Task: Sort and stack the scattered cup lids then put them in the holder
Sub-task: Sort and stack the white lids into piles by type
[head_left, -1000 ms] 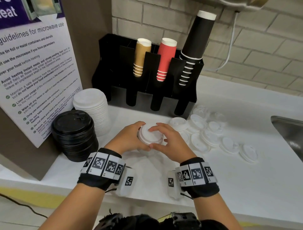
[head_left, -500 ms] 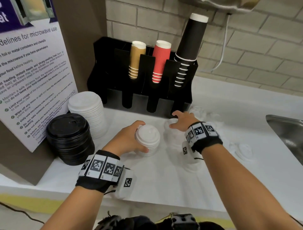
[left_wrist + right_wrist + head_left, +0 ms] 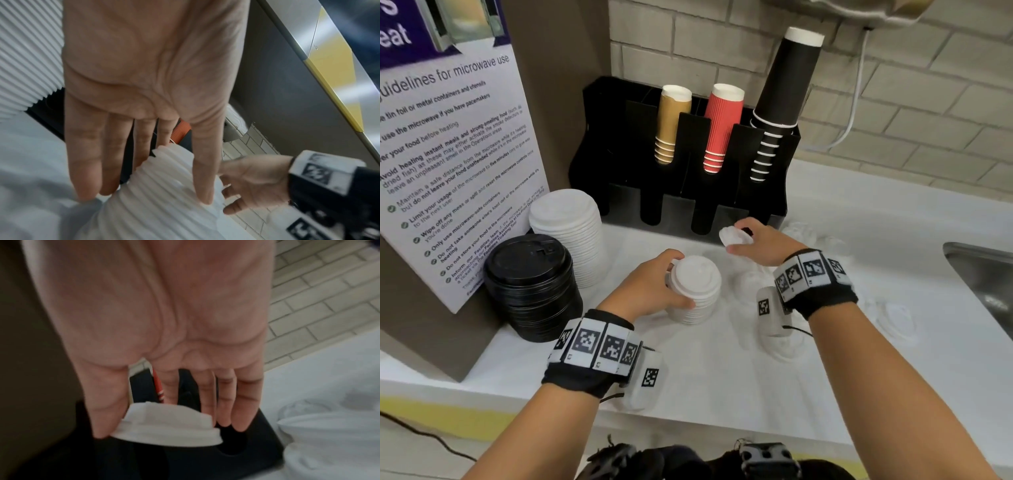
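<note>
My left hand (image 3: pixel 654 287) grips a small stack of white lids (image 3: pixel 697 291) standing on the white counter (image 3: pixel 722 377); the left wrist view shows the ribbed stack (image 3: pixel 164 186) between thumb and fingers. My right hand (image 3: pixel 760 240) pinches a single white lid (image 3: pixel 734 235) lifted just in front of the black holder (image 3: pixel 681 192). The right wrist view shows that lid (image 3: pixel 170 426) held between thumb and fingers. Several loose white lids (image 3: pixel 893 322) lie scattered to the right, blurred.
A tall stack of white lids (image 3: pixel 571 229) and a stack of black lids (image 3: pixel 530 284) stand at the left beside a poster board (image 3: pixel 448 154). The holder carries tan, red and black cups (image 3: pixel 722 126). A steel sink (image 3: pixel 983 277) is at the right edge.
My right hand left the held stack, reached right to the scattered lids and now lifts one white lid. The left hand stays on the stack.
</note>
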### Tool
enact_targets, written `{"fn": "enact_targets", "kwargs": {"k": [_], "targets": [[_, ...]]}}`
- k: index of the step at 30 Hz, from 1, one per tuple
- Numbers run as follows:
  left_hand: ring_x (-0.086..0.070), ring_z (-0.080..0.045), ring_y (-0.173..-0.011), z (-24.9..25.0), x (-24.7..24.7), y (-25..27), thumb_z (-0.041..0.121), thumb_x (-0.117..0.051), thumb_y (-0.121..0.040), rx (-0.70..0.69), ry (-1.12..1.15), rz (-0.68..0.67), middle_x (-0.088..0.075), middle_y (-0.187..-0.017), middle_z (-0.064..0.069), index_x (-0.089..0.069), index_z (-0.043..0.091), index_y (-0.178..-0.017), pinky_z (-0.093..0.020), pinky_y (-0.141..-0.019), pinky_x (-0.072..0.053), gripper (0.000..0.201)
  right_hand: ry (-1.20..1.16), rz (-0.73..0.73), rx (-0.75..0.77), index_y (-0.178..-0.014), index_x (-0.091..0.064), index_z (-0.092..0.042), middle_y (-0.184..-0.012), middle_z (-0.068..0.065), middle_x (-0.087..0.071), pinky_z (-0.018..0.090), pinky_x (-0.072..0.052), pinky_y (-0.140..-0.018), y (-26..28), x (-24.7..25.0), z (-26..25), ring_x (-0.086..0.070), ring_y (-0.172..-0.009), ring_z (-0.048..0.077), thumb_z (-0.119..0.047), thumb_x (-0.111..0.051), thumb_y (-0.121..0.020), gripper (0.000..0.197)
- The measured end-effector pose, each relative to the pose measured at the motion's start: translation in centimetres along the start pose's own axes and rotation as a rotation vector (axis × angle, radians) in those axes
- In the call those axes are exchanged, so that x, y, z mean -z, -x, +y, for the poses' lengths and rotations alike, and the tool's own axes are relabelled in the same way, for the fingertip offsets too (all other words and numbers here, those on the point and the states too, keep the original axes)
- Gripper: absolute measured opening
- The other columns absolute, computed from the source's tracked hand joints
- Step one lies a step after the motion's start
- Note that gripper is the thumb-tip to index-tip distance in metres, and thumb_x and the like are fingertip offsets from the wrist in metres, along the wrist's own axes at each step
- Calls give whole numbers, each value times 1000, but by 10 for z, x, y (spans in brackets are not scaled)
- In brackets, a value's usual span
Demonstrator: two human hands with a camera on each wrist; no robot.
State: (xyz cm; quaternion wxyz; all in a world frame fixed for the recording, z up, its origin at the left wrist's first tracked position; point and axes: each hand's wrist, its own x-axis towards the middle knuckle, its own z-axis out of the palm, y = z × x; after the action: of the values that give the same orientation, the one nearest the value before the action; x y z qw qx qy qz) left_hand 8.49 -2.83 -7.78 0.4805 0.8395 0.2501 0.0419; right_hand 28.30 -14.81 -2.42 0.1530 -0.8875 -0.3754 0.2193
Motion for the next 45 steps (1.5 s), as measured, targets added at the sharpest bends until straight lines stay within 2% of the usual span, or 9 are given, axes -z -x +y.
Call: {"fn": "enact_targets", "kwargs": {"k": [3,7,9,14,19,27,36,41,45], "targets": [[-56,-18,-106,2,-3,-2,24,-88,-67,-4,10,11,-52,-121,6,-40,31,-137,-33,-89,-48,84,-305,48,105,-134,-40,-34,-109,-7,-55,16,-40,-66,28,-4,-9,-55,-89,1,-45,-62,-88,52],[-60,-16,-102,2,-6,-4,26,-88,-65,-43,25,32,-57,-115,9,-46,37,-129,-32,-85,-52,77,-466,111,196,-125,-50,-31,-113,-6,-56,17,-46,-77,53,-27,-12,-59,-101,11,-38,-70,-84,47],[-61,-15,-101,3,-8,-4,26,-89,-65,-50,35,43,-60,-115,9,-49,37,-121,-34,-86,-54,70,-439,131,209,-124,-51,-28,-119,-3,-55,17,-47,-80,59,-36,-11,-58,-104,13,-36,-72,-82,48],[-61,-17,-105,5,-13,-5,26,-88,-66,-65,38,66,-61,-116,8,-51,33,-125,-38,-90,-54,70,-321,141,192,-127,-49,-28,-127,1,-47,34,-47,-96,64,-49,-13,-49,-113,17,-34,-76,-79,55],[-62,-15,-100,6,-17,-5,29,-89,-65,-71,68,109,-58,-100,20,-54,32,-116,-36,-87,-55,62,-260,128,203,-126,-52,-29,-124,0,-44,23,-37,-87,64,-56,-17,-45,-111,16,-25,-78,-77,56],[-62,-18,-101,7,-19,-7,26,-89,-65,-61,68,100,-63,-115,6,-56,23,-121,-37,-87,-55,66,-201,106,240,-128,-56,-27,-129,-2,-42,16,-31,-91,63,-53,-23,-41,-118,13,-20,-79,-77,56],[-60,-13,-99,4,-19,-9,28,-91,-61,-47,76,88,-57,-102,19,-52,30,-112,-24,-77,-51,64,-172,70,250,-133,-53,-26,-134,-1,-44,15,-29,-93,62,-52,-21,-41,-123,14,-21,-73,-83,55],[-60,-18,-104,3,-18,-10,25,-91,-62,-33,59,79,-59,-112,8,-54,24,-119,-34,-87,-53,68,-141,34,265,-132,-53,-29,-134,-1,-44,19,-32,-98,61,-51,-18,-41,-123,14,-25,-73,-83,54],[-58,-18,-104,2,-17,-11,21,-92,-59,-12,41,66,-55,-108,12,-49,28,-119,-32,-86,-50,73,-246,97,253,-131,-54,-29,-135,1,-47,26,-38,-103,53,-39,-9,-47,-122,16,-32,-62,-91,40]]}}
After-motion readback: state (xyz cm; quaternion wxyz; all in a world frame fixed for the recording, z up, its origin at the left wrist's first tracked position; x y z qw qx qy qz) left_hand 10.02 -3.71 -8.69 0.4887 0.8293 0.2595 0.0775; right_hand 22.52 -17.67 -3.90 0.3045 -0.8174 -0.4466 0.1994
